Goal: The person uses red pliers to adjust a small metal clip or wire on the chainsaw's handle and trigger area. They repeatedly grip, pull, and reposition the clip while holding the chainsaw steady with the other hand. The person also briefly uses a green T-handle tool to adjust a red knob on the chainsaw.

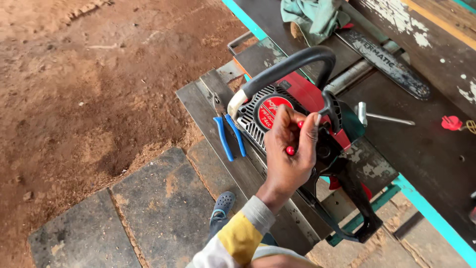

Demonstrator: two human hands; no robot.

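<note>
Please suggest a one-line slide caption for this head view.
A hand rests on a red chainsaw on a workbench, blue pliers beside it.

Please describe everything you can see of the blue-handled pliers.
The pliers have two long blue handles, seemingly plastic-coated, slightly spread, and a short dark metal head pointing away from the person. They lie flat on the worn dark bench, left of the red chainsaw. Nothing holds them; the hand is on the saw.
</note>
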